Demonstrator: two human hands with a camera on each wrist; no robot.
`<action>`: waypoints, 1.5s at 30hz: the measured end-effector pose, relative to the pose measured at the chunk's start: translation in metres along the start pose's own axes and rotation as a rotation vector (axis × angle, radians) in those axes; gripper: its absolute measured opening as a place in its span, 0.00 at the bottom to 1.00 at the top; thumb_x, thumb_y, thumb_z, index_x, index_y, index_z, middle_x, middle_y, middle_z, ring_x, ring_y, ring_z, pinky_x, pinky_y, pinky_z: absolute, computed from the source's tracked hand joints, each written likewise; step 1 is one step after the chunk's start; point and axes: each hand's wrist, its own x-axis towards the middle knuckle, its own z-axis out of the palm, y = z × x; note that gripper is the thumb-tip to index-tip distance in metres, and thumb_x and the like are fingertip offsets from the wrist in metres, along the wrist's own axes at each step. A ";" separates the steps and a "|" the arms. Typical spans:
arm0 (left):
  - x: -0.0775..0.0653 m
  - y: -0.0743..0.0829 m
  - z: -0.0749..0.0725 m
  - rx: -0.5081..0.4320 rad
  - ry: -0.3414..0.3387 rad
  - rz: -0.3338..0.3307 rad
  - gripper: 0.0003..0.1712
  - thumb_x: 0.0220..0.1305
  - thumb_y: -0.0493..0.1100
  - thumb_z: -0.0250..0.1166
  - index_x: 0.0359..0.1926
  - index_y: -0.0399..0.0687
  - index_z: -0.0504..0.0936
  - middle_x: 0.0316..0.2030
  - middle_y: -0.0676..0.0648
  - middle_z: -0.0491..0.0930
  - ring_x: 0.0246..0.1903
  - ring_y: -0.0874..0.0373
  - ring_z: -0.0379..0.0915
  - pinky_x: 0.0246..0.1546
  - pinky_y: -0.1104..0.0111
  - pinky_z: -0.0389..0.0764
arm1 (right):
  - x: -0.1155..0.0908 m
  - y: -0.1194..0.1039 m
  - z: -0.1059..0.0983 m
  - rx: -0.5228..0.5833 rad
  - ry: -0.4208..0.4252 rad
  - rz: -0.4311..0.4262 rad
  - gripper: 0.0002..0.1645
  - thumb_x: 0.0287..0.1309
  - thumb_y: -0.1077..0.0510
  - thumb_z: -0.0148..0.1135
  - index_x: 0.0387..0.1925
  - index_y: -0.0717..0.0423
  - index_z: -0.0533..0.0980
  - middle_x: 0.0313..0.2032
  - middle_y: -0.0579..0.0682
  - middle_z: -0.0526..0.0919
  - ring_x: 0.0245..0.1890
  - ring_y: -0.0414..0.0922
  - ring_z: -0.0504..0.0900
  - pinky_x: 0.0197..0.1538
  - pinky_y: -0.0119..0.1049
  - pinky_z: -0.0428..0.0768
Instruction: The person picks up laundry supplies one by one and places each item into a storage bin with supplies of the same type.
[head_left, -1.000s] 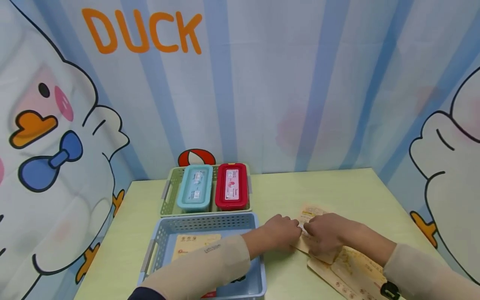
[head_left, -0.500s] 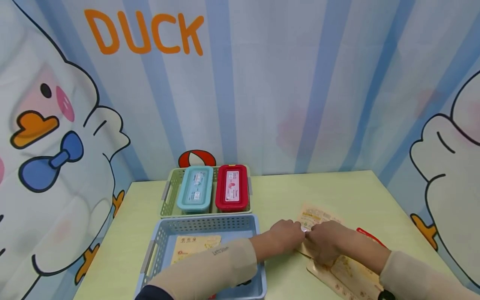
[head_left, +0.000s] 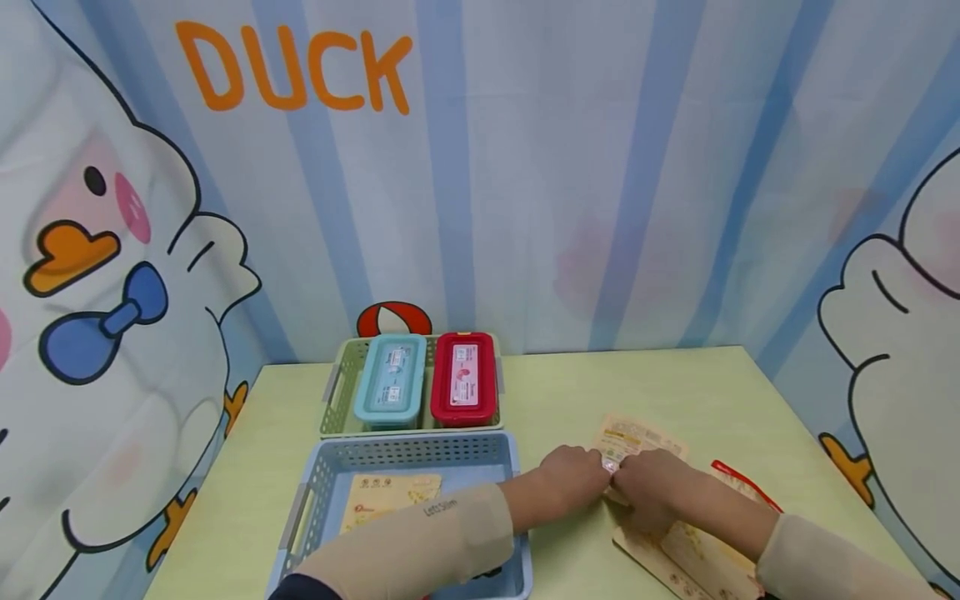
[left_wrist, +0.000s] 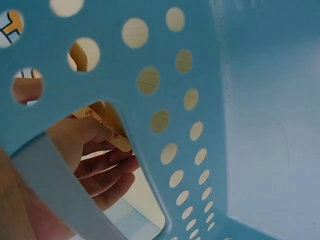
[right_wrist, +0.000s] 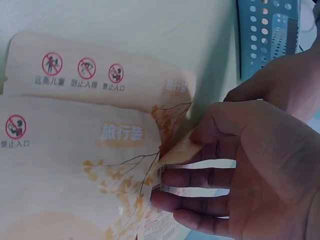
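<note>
Side by side at the right of the table, both hands pinch the top edge of a cream printed packet [head_left: 637,435]. My left hand [head_left: 566,483] has its thumb against the packet edge, with the other fingers beneath, as the left wrist view shows through the basket's handle hole. My right hand [head_left: 648,487] pinches a lifted packet corner [right_wrist: 180,150] between thumb and fingers. More cream packets [head_left: 705,562] with orange leaf prints lie overlapping under the right wrist. The hands hide the middle of the gripped packet.
Left of the hands stands a blue perforated basket [head_left: 412,448] with a cream packet [head_left: 386,496] inside. Behind it, a green basket [head_left: 341,400] bears a teal-lidded box [head_left: 390,379] and a red-lidded box [head_left: 463,379]. A red-edged item [head_left: 742,482] lies beyond the right wrist.
The hands have drawn together on the packet, the left moving slightly right and both slightly nearer the body. The red edge beside the right wrist has come into sight.
</note>
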 end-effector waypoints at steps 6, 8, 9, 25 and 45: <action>0.001 -0.004 0.001 -0.035 -0.002 -0.010 0.08 0.78 0.46 0.64 0.42 0.62 0.89 0.37 0.56 0.84 0.28 0.63 0.76 0.26 0.71 0.80 | -0.001 -0.001 -0.001 -0.033 0.019 -0.043 0.21 0.49 0.57 0.76 0.18 0.45 0.69 0.18 0.40 0.66 0.20 0.39 0.58 0.22 0.39 0.66; 0.000 -0.005 0.000 -0.048 -0.002 -0.021 0.08 0.77 0.45 0.64 0.41 0.62 0.89 0.37 0.57 0.84 0.28 0.63 0.77 0.27 0.71 0.80 | 0.000 0.000 -0.002 -0.051 0.036 -0.061 0.22 0.49 0.60 0.77 0.17 0.46 0.69 0.18 0.40 0.65 0.20 0.39 0.57 0.22 0.39 0.66; 0.001 -0.006 0.000 -0.052 -0.001 -0.024 0.08 0.77 0.45 0.64 0.41 0.62 0.89 0.36 0.57 0.84 0.28 0.63 0.77 0.27 0.71 0.81 | 0.000 0.000 -0.002 -0.062 0.043 -0.072 0.23 0.48 0.61 0.78 0.17 0.46 0.69 0.18 0.40 0.65 0.20 0.39 0.56 0.22 0.38 0.65; 0.001 -0.015 0.005 -0.026 0.030 -0.004 0.08 0.76 0.45 0.65 0.40 0.61 0.90 0.36 0.58 0.85 0.29 0.64 0.79 0.30 0.71 0.82 | -0.005 0.002 -0.006 -0.114 0.055 -0.065 0.22 0.37 0.61 0.86 0.26 0.49 0.76 0.21 0.44 0.72 0.21 0.40 0.63 0.25 0.41 0.75; 0.008 -0.037 0.006 -0.245 -0.015 -0.008 0.09 0.78 0.40 0.63 0.41 0.56 0.89 0.40 0.53 0.88 0.33 0.63 0.81 0.36 0.69 0.84 | -0.009 0.018 -0.011 -0.033 0.127 -0.045 0.08 0.67 0.69 0.67 0.38 0.53 0.80 0.23 0.48 0.74 0.21 0.45 0.75 0.27 0.43 0.77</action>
